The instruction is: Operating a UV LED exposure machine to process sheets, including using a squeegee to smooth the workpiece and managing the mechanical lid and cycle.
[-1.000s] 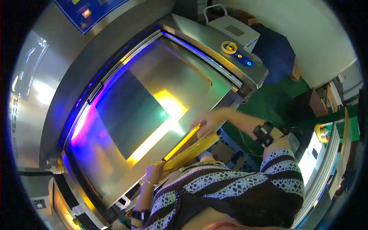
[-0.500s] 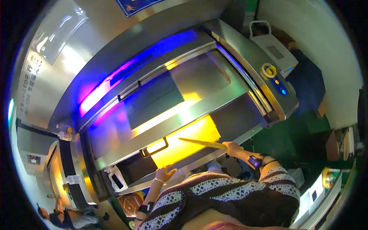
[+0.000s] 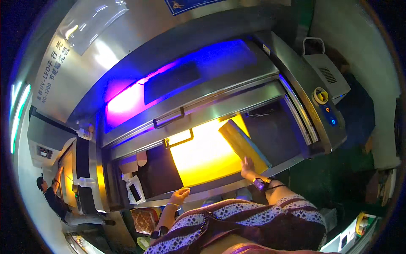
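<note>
My right hand (image 3: 248,168) grips the near end of a flat rectangular panel (image 3: 244,143), its face yellowish with a bluish long edge. The panel slants over the right part of a bright yellow lit sheet (image 3: 203,154) lying in the bed of a metal machine. Beyond the sheet's lower left corner is my left hand (image 3: 179,196), its fingers curled together; whether anything small is in them is hidden. At the sheet's far edge a metal bar with a dark handle (image 3: 179,139) spans the machine.
Violet light glows under the machine's hood (image 3: 169,80). A white bottle-like container (image 3: 134,188) stands at the bed's left end. Control buttons (image 3: 330,116) are on the right side, near a white boxy unit (image 3: 325,72). Another person (image 3: 57,197) works at the far left.
The panel in my right hand has turned from edge-on to showing its broad face. The metal bar has moved back toward the hood, uncovering more sheet. My left hand has come off the sheet's edge.
</note>
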`<act>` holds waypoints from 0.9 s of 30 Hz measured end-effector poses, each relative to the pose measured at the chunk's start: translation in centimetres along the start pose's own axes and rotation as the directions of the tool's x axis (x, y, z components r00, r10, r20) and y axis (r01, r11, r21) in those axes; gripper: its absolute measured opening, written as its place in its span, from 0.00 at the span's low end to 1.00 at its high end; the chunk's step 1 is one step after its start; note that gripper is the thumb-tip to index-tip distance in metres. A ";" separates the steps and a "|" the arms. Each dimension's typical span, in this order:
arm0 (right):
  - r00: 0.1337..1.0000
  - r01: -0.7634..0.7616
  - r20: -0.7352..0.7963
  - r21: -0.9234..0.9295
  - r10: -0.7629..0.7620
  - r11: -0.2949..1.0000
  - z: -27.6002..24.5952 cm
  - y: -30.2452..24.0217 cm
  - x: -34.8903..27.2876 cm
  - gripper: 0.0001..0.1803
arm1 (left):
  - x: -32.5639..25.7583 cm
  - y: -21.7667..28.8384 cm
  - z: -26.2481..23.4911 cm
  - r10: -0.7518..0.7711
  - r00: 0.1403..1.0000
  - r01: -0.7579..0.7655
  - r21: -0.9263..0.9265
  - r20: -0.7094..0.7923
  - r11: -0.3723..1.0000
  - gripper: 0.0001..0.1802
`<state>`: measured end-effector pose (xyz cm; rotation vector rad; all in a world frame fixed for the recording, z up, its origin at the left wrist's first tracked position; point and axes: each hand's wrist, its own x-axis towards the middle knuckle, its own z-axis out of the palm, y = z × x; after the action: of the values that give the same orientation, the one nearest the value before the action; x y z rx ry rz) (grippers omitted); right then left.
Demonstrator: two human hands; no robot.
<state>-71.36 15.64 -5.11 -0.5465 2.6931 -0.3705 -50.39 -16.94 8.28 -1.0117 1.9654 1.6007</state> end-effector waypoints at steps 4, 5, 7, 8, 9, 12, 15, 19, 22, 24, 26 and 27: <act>0.956 0.269 0.030 0.308 -0.292 0.913 -2.8 -4.2 3.4 0.13 | 4.0 0.1 -1.5 0.002 0.999 0.010 -0.216 0.055 0.976 0.19; 0.947 0.296 0.020 0.342 -0.322 0.892 -4.1 -5.8 5.2 0.13 | 5.0 1.2 -2.0 -0.024 0.998 0.044 -0.330 0.065 0.943 0.20; 0.933 0.358 -0.094 0.350 -0.348 0.866 -9.5 -8.8 6.8 0.13 | 5.9 5.6 -2.9 -0.042 0.995 0.077 -0.453 0.088 0.888 0.23; 0.906 0.424 -0.178 0.362 -0.384 0.830 -11.8 -10.8 7.5 0.13 | 6.8 6.4 -3.7 -0.020 0.996 0.061 -0.510 0.086 0.858 0.24; 0.871 0.488 -0.261 0.368 -0.416 0.791 -13.5 -12.7 8.4 0.13 | 8.1 6.9 -4.5 0.002 0.997 0.045 -0.566 0.082 0.823 0.26; 0.774 0.607 -0.359 0.188 -0.521 0.772 -15.9 -16.5 10.8 0.14 | 11.5 9.6 -4.7 0.030 0.998 0.013 -0.672 0.052 0.740 0.28; 0.725 0.627 -0.326 -0.051 -0.607 0.777 -15.2 -18.5 13.1 0.16 | 14.6 11.6 -3.7 -0.002 1.000 0.020 -0.771 0.025 0.637 0.33; 0.861 0.495 0.031 -0.283 -0.508 0.822 -13.1 -16.1 12.3 0.13 | 16.0 14.5 0.6 0.007 0.996 0.064 -0.817 0.083 0.573 0.21; 0.856 0.497 -0.005 -0.270 -0.517 0.825 -12.6 -17.2 9.9 0.09 | 16.8 11.5 0.1 0.014 0.991 0.097 -0.781 0.134 0.617 0.14; 0.872 0.473 -0.002 -0.253 -0.489 0.844 -11.8 -16.5 8.8 0.08 | 16.6 10.5 0.7 0.031 0.978 0.140 -0.756 0.207 0.639 0.15; 0.840 0.508 -0.078 -0.235 -0.537 0.829 -10.6 -14.2 8.2 0.07 | 16.1 10.6 2.4 -0.004 0.968 0.181 -0.689 0.251 0.702 0.15; 0.826 0.524 -0.073 -0.267 -0.559 0.809 -10.0 -14.1 7.7 0.10 | 15.7 10.0 2.7 -0.021 0.973 0.174 -0.671 0.229 0.721 0.12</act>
<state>-77.45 1.67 6.12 -1.4329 2.6890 -0.2390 -68.44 -17.96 3.14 -1.1111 1.1372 2.3353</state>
